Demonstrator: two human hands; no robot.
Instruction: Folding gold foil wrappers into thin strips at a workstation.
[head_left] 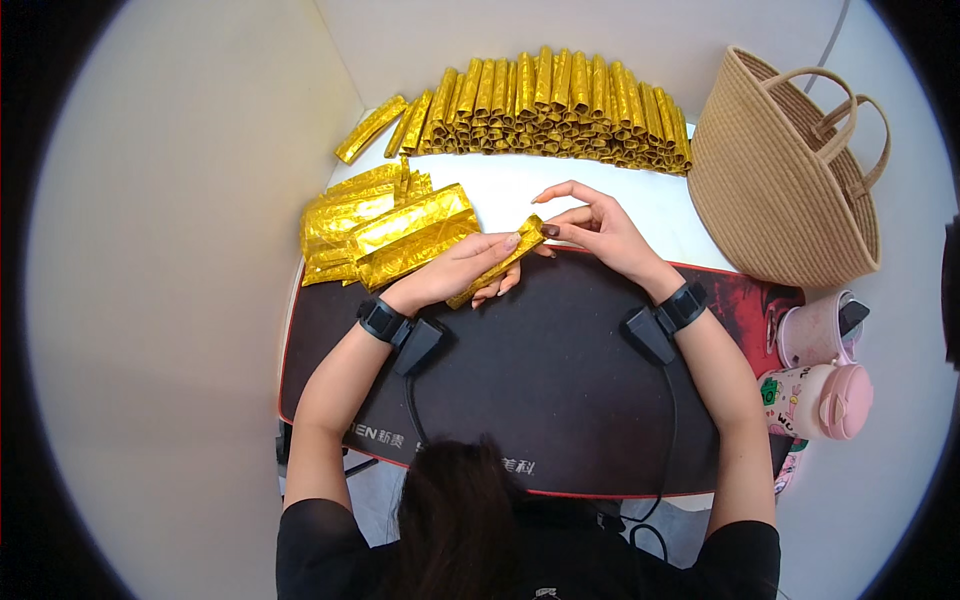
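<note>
A narrow folded strip of gold foil (497, 267), shaped like a flat tube, is gripped in my left hand (470, 262), thumb on top and fingers curled beneath. It slants up to the right above the mat's far edge. My right hand (612, 238) pinches its upper end between thumb and a finger, while the index finger stretches out above it. Left of my hands lies a pile of flat gold foil bags (415, 230), overlapping one another. Behind them, rolled gold foil tubes (540, 100) are stacked in a wide heap against the back wall.
A dark desk mat (560, 370) with a red edge covers the white table (515, 190). At the right stand a woven basket (780, 180) with two handles, a pink cup (808, 333) and a pink-lidded bottle (805, 400). Cables (672, 420) trail from the black wrist devices.
</note>
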